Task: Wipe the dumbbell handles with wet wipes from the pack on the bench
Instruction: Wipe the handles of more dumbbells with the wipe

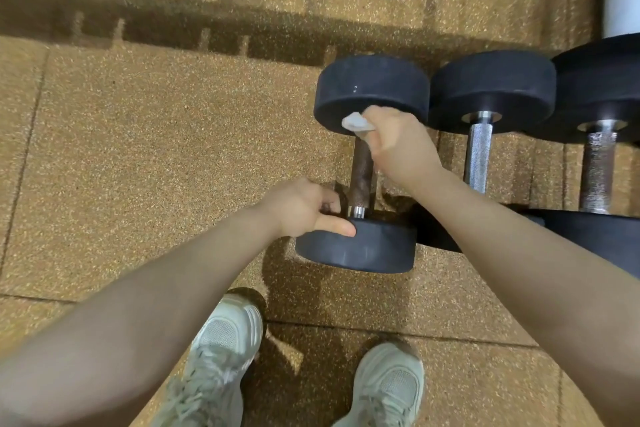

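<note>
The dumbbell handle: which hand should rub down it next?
Probably the right hand: it already grips the wet wipe at the top of the handle. The left hand steadies the near weight.

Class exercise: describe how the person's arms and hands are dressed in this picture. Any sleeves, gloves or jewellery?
Both forearms are bare as far as the frame shows: no sleeves visible. The left hand and right hand wear no gloves, and no rings, watch or bracelets show.
</note>
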Demonstrator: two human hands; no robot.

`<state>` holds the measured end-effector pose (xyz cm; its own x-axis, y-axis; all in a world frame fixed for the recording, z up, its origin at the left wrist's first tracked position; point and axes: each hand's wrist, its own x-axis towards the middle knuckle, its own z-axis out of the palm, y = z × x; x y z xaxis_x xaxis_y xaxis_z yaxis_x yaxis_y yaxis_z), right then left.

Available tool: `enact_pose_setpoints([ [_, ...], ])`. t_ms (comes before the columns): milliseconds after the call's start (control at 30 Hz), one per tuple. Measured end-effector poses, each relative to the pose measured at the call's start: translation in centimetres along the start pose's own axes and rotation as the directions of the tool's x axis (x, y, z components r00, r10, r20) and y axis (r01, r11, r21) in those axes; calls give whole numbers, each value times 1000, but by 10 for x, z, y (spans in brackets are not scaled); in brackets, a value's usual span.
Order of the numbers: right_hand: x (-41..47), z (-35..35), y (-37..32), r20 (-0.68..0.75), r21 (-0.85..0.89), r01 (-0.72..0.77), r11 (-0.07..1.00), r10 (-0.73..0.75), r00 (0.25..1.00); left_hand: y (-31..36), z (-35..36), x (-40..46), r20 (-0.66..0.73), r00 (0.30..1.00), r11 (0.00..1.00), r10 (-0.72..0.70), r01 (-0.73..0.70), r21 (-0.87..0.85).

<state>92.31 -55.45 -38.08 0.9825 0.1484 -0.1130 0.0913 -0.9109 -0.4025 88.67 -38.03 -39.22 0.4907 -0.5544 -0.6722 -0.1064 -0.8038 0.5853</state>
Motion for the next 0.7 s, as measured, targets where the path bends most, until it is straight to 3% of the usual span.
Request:
enact_pose_setpoints([
  [67, 5, 8, 4, -68, -125, 349, 929, -359, 931, -3, 3, 1, -18, 1000, 999, 2, -3, -33],
  [133, 9, 25, 17, 112, -213, 528, 822, -516, 849, -4, 4, 0, -33, 999, 999, 3, -5, -53],
  [233, 10, 32, 31, 310, -191, 507, 841, -438, 844, -3, 6, -1, -35, 999, 998, -6, 4, -61],
  [300, 6, 30, 29, 360, -143, 479, 866, -405, 840, -2, 5, -1, -32, 999, 997, -20, 18, -72],
  [400, -9, 27, 18, 528, -127, 474, 871, -345, 776, -3, 6, -2, -38, 999, 996, -27, 24, -83],
  [500, -27, 27, 4, 685, 4, 318, 948, -234, 690, -1, 7, -5, -72, 996, 994, -62, 55, -92],
  [567, -29, 17, 2, 740, 185, 50, 981, -173, 650, 2, 5, -6, -57, 996, 995, -66, 61, -78],
  [600, -26, 11, 6, 728, 333, -160, 929, -145, 670, 3, 4, -6, -42, 997, 996, -58, 55, -66],
  [633, -24, 5, 9, 661, 473, -349, 809, -64, 747, 3, 2, -6, -28, 998, 997, -52, 50, -61],
  [667, -22, 1, 16, 547, 543, -467, 698, 129, 827, 3, 1, -5, -19, 999, 997, -47, 46, -66],
  [700, -20, 0, 26, 386, 576, -525, 626, 358, 850, 2, 2, -5, -20, 999, 996, -43, 41, -75],
])
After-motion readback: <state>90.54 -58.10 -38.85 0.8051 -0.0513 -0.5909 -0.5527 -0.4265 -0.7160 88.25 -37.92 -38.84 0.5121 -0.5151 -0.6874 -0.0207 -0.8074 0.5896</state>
